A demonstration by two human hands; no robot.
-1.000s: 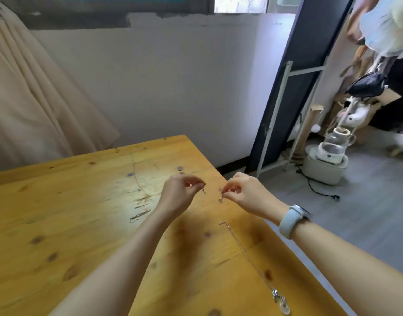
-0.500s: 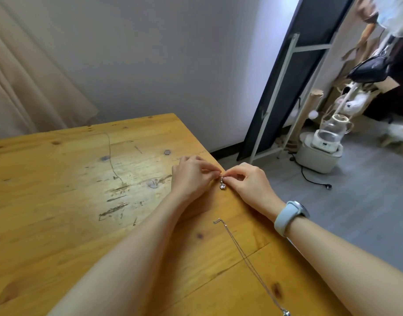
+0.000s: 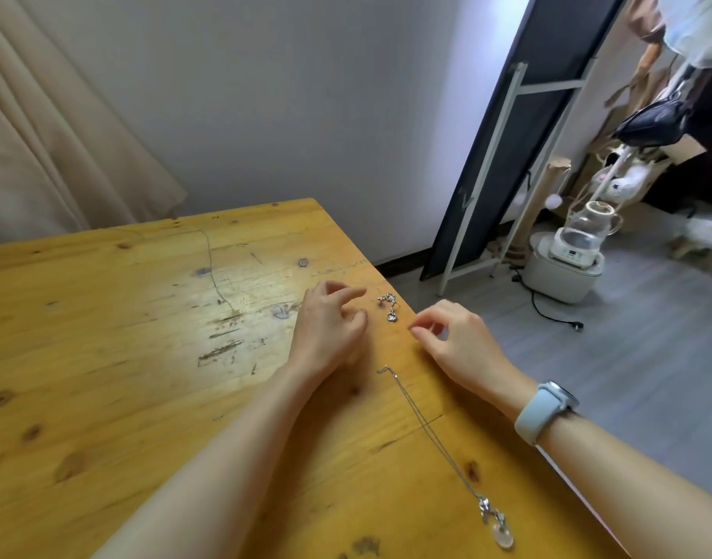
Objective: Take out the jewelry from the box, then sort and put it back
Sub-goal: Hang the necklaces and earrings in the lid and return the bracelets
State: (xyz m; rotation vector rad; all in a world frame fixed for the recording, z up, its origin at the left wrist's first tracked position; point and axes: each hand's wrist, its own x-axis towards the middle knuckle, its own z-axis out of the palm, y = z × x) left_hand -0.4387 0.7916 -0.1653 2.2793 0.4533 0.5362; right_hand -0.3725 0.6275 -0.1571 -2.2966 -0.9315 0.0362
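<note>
A necklace [image 3: 435, 437] lies stretched along the right edge of the bench [image 3: 104, 357], pendant nearest me. Beyond it, my left hand [image 3: 330, 328] and right hand [image 3: 455, 340] hover with loosely curled fingers, holding nothing. Between them, near the edge, lie the earrings [image 3: 389, 306].

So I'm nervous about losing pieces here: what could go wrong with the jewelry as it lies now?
The small earrings lie loose close to the table's right edge, between the left hand and right hand; a stray brush could knock them to the floor. The necklace stretches near the right forearm, which might drag its thin chain.
</note>
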